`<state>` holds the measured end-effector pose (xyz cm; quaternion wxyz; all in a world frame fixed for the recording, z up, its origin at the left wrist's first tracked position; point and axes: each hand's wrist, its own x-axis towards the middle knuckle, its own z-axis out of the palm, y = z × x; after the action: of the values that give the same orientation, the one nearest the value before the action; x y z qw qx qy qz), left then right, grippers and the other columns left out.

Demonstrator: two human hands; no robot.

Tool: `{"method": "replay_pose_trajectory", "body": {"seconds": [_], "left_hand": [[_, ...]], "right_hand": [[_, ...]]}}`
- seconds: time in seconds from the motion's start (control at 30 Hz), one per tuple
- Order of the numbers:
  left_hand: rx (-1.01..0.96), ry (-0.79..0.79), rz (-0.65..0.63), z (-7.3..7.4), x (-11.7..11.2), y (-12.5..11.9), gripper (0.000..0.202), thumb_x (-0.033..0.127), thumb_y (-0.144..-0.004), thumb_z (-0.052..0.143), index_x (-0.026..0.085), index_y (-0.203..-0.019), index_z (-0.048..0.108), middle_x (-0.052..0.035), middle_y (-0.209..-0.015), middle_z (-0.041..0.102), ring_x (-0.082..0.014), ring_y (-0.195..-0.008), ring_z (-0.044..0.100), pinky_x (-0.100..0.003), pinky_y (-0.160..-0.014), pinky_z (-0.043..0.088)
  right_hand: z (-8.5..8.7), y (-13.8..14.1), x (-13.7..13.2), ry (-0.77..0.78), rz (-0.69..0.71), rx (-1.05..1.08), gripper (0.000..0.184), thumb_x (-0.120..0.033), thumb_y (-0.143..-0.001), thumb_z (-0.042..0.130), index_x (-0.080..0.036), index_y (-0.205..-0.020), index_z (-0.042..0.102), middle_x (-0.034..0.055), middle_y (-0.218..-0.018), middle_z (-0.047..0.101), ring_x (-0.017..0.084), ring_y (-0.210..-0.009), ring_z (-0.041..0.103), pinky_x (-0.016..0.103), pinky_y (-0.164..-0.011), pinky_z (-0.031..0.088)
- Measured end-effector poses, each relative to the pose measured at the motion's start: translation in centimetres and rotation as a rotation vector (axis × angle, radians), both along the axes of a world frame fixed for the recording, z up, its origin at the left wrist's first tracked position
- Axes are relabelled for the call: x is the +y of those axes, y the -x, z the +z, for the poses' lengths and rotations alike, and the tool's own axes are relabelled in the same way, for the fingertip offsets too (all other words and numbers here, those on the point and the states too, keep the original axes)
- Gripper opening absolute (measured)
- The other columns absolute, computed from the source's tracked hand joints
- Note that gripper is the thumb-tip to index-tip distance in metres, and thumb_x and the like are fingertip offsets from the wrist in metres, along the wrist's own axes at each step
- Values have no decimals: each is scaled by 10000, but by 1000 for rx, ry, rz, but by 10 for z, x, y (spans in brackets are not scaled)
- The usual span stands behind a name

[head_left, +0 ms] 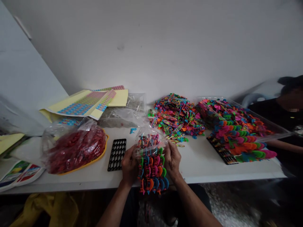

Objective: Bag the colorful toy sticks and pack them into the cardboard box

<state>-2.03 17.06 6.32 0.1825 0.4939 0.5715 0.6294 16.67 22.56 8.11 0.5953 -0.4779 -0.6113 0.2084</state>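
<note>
Here both grips close on the toy rack (152, 168) between them: left hand (129, 165), right hand (172, 159), at the worktop (201, 164) edge.

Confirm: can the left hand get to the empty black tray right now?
Probably yes: the black tray lies just beside the left hand, nothing between, though that hand holds the loaded rack.

The fingers (133, 154) of the left hand (129, 167) and of the right hand (172, 159) are partly hidden behind the clear bag (148, 143) of bright plastic pieces (152, 171) that they clasp, and those pieces are too small to tell apart. The red bits (78, 149) in the crinkled bag (50, 137) on the counter (201, 164) are just as unreadable. A blurred co-worker (287, 108) is cut off by the right edge, the printed sheets (17, 173) by the left.
</note>
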Motion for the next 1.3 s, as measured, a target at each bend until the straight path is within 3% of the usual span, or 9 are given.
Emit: {"method": "replay_pose_trajectory", "body": {"seconds": [0.13,0.23,0.37,0.47,0.6,0.8,1.0,1.17,1.3], "left_hand": [[6,-5,35,-1,1,1,345,410,-984,511,189,-1188,681,-92,-1176,714,-242,-1094,672,-443,-1001,533],[46,-37,58,3,2,1,327,403,-985,515,195,-1164,692,-81,-1158,719,-229,-1083,673,-413,-988,538],[96,-93,63,13,3,-1,332,416,-986,506,198,-1128,712,-83,-1134,726,-229,-1054,681,-408,-963,549],[118,-113,53,18,1,-1,346,416,-989,494,192,-1132,716,-87,-1107,731,-234,-1034,684,-420,-950,554],[85,-76,28,16,-2,-1,319,391,-983,518,193,-1146,708,-80,-1107,732,-236,-1029,687,-430,-958,554],[42,-9,18,4,-2,1,337,414,-974,531,195,-1157,710,-96,-1160,724,-262,-1077,675,-440,-992,534],[5,136,65,-3,-2,-1,392,440,-981,494,196,-1210,697,-87,-1164,736,-239,-1024,700,-376,-901,548],[188,346,46,7,-4,-2,350,393,-965,477,246,-1162,727,-44,-851,771,-201,-669,681,-288,-612,463],[144,391,-17,16,-1,-3,312,360,-910,501,215,-1027,752,-51,-834,763,-206,-705,684,-272,-616,443]], "right_hand": [[-12,-5,-13,44,2,-4,310,-339,-1006,477,-233,-1240,650,6,-773,609,168,-629,586,312,-633,505],[-15,-6,-14,9,-8,-65,274,-312,-1000,487,-236,-1205,651,53,-961,656,171,-715,620,317,-664,527],[0,-5,1,-141,-30,-233,308,-275,-974,543,-230,-1276,584,109,-1193,632,155,-745,634,308,-648,552],[15,-5,12,-301,-72,-326,268,-249,-949,605,-231,-1217,612,103,-1138,661,156,-735,637,319,-690,567],[27,-8,8,-398,-60,-353,297,-186,-975,522,-253,-1242,632,96,-1085,691,232,-1011,664,380,-855,565],[11,-14,-13,-308,-29,-351,394,-168,-994,464,-270,-1352,594,104,-1210,673,241,-1087,656,384,-897,550],[-19,-11,-13,-155,6,-335,301,-186,-971,474,-247,-1187,675,71,-972,710,209,-842,694,324,-738,556],[-18,-1,-12,14,35,-304,224,-239,-931,484,-207,-993,697,70,-917,727,217,-815,678,320,-742,525],[-9,2,-12,184,104,-332,215,-237,-893,485,-184,-962,681,54,-835,716,197,-731,641,279,-676,464]]}}
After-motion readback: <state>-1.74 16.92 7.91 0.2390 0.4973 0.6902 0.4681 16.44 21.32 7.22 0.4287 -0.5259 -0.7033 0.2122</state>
